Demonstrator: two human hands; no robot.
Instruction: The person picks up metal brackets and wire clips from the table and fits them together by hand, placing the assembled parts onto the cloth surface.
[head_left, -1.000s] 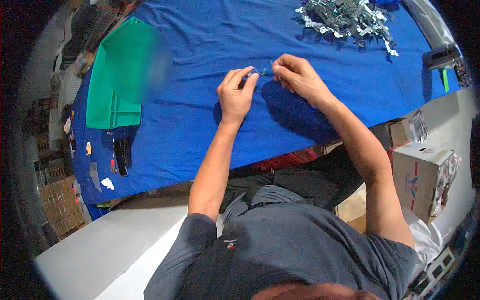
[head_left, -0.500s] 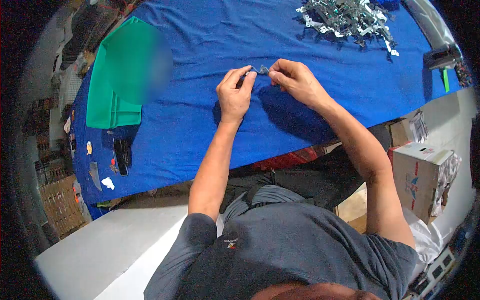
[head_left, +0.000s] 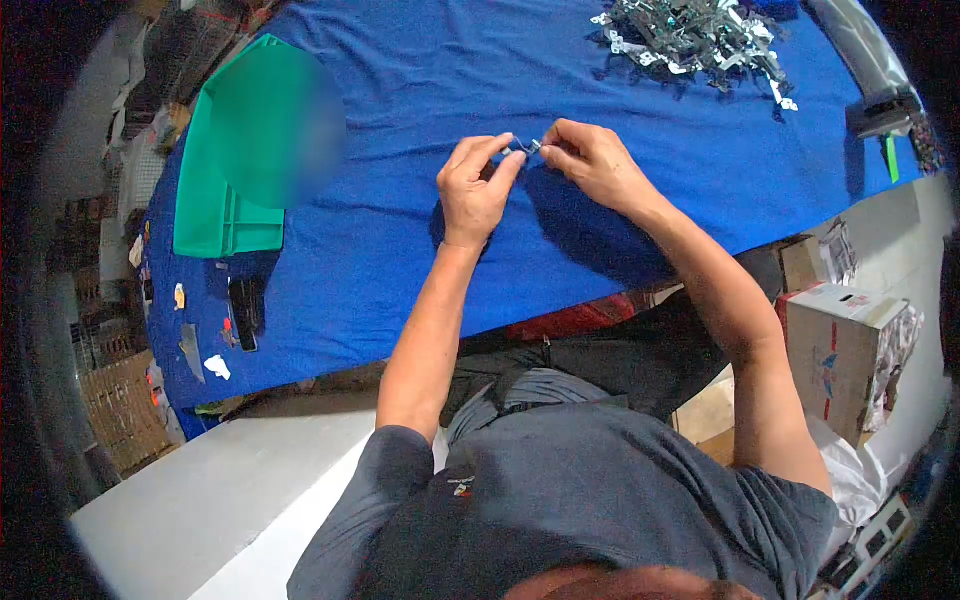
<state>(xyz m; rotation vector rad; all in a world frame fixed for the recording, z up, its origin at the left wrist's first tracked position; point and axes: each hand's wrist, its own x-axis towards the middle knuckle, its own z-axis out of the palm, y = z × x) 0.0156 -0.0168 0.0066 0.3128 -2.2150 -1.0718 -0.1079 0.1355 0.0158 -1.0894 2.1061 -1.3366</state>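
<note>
Above the blue cloth, a small greyish part with a bent, shiny shape is between my two hands. My left hand pinches its left side between thumb and fingers. At the opposite end, the thumb and forefinger of my right hand are closed on it. Fingertips cover much of the part, so its exact kind cannot be made out. Shadows from both hands fall on the cloth below.
A pile of small black and white parts lies at the back right. To the left stands a green plastic tray, partly blurred. Near it are a dark phone-like object and a white scrap. A cardboard box is on the right.
The small part has turned between my fingers, and its right end now shows a brighter edge. My left hand has shifted slightly right, its thumb and forefinger a little further apart.
</note>
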